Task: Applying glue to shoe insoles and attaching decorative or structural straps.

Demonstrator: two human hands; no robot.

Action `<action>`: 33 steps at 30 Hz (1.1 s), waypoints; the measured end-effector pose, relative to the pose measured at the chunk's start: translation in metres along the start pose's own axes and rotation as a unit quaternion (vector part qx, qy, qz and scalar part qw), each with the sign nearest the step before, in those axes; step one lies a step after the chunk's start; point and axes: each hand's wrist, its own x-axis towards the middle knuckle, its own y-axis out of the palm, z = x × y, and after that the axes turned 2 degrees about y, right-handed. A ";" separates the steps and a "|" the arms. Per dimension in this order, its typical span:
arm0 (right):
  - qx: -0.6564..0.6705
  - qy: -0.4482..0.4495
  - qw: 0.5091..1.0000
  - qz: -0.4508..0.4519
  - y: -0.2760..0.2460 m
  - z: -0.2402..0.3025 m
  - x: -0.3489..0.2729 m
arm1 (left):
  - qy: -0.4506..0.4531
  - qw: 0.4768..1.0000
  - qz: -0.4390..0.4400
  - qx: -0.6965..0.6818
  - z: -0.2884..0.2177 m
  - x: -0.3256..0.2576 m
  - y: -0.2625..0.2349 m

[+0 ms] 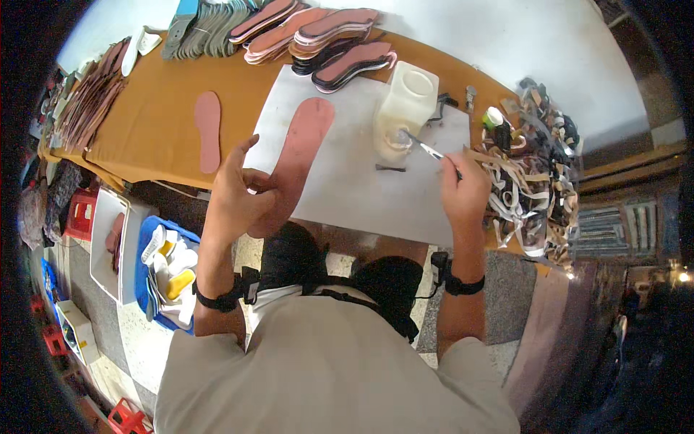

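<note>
My left hand [237, 192] grips the near end of a pink shoe insole [302, 141], its index finger stretched out. The insole slants over a white sheet [354, 195] on the table. In my right hand [465, 186] is a thin brush [431, 150], its tip at the opening in the side of a cream plastic container [408, 94]. Whether the tip touches what is inside, I cannot tell. A small dark strip [390, 168] lies close to the container. Left of my left hand, a second pink insole [209, 130] lies flat on the brown table cover [166, 98].
Stacked insoles [336, 29] and grey pieces [206, 32] line the far edge. Brown pieces [94, 94] are piled at far left. A tangle of straps [524, 181] covers the right end. A blue crate [150, 224] of white and yellow pieces stands low at left, beside a white bin [108, 246].
</note>
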 end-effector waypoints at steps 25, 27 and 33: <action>-0.039 0.006 0.997 -0.071 0.004 -0.015 -0.044 | -0.005 0.994 0.075 -0.082 -0.014 0.007 0.026; -0.015 0.010 0.994 -0.112 0.005 -0.016 -0.042 | 0.003 0.994 0.075 -0.084 -0.013 0.008 0.025; -0.052 0.013 0.995 -0.085 0.008 -0.022 -0.048 | 0.019 0.994 0.070 -0.083 -0.020 0.011 0.028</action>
